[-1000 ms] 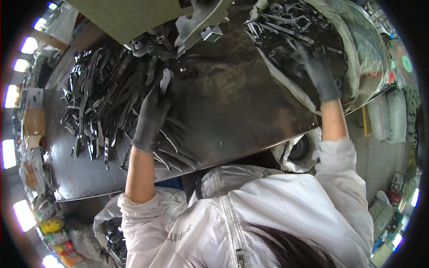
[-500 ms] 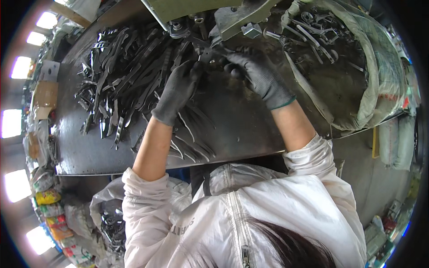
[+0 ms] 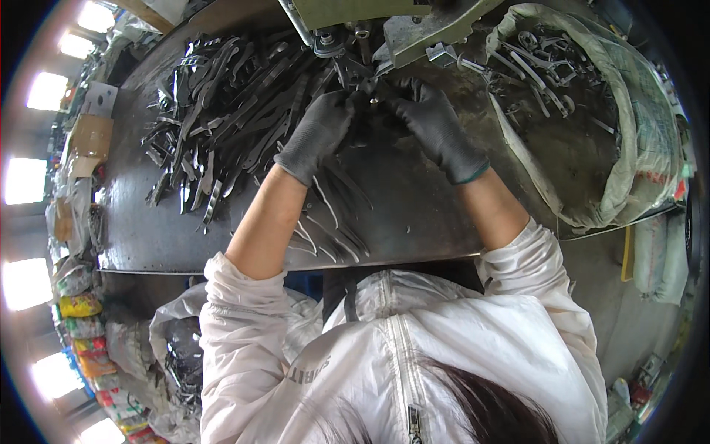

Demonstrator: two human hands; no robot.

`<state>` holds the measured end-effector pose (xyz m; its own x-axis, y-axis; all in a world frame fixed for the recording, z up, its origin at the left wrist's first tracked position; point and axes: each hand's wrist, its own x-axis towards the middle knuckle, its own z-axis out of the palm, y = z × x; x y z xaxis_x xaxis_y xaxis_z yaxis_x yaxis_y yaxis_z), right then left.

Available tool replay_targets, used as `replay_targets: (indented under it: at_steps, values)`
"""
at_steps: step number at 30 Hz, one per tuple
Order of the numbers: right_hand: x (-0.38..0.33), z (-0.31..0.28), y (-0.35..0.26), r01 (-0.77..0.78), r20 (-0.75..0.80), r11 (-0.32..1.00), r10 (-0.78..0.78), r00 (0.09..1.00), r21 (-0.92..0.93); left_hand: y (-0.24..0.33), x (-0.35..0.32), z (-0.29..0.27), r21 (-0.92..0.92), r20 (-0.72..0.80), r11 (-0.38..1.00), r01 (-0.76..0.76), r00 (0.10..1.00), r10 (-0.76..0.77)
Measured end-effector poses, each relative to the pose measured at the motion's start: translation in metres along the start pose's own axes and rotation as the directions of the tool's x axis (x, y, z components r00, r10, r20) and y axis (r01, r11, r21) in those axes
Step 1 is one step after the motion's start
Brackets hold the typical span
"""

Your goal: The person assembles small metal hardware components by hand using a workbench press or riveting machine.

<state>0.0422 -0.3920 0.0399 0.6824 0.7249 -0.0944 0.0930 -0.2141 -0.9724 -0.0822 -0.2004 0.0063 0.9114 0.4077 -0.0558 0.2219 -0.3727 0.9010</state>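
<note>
Grey work gloves cover both my hands, which come together at the foot of a green-grey machine. My left hand is closed, its fingertips on a flat dark metal part under the machine's tooling. From the other side my right hand pinches at the same part, its fingers curled. A small bright pin-like spot shows between the hands. The fingertips and much of the part are dark and partly hidden. Left of my left hand lies a big heap of long, curved dark metal pieces.
An opened woven sack holds shiny small metal parts on the right of the metal table. Several slim curved pieces lie near its front edge. A cardboard box stands at far left, filled bags below it.
The whole view has shifted a little. My right hand has moved left and inward, and its fingers now sit closer to my left hand at the metal part.
</note>
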Motion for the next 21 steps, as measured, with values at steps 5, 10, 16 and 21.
replay_targets:
  at_steps: [5,10,16,21]
  values:
    - [-0.013,-0.006,-0.022,-0.075,0.056,0.978,0.065,0.996,0.196,-0.002,0.001,0.008,-0.094,0.004,0.996,0.006,1.0,-0.006]
    - [0.009,-0.006,0.021,-0.013,0.049,0.997,0.01,0.999,0.07,0.024,-0.003,0.008,0.209,0.229,0.931,-0.3,0.94,0.252]
    - [-0.009,0.008,-0.008,-0.198,0.136,0.945,0.167,0.977,0.261,-0.017,-0.012,-0.013,0.689,0.098,0.569,-0.448,0.836,0.539]
    - [-0.003,-0.001,0.017,-0.234,0.111,0.914,0.209,0.972,0.33,0.059,-0.01,-0.055,0.855,-0.337,0.334,0.397,0.914,-0.225]
